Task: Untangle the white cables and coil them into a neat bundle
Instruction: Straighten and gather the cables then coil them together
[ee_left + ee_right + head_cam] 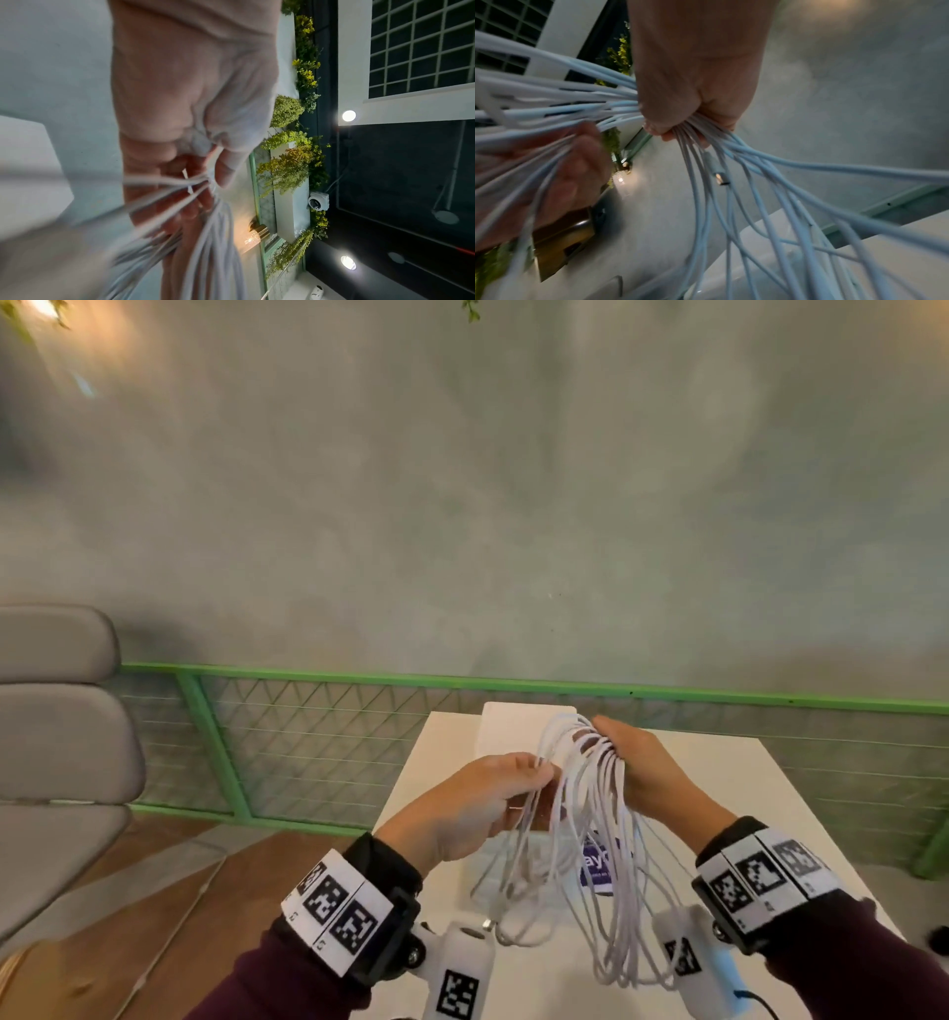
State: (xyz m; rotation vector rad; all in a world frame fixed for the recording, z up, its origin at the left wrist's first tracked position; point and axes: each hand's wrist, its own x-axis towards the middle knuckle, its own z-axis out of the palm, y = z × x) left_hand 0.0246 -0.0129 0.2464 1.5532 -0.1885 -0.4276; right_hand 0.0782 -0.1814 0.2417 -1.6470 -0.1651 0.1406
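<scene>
Several loops of white cable [606, 855] hang in the air above a white table [801, 788]. My right hand [624, 752] grips the top of the loops in its fist; the right wrist view shows the white cable [731, 182] fanning out of my right hand [693, 113], with a metal plug end [720, 178] dangling just below. My left hand [513, 788] pinches a few strands on the left side of the bundle. In the left wrist view my left hand [203, 182] has strands of the white cable [210, 233] running through its fingers.
A purple-and-white label [598, 862] lies on the table under the loops. A white box [513, 726] stands at the table's far edge. Behind runs a green mesh railing [308, 731], with grey chair cushions [56, 721] at left. Wooden floor lies at lower left.
</scene>
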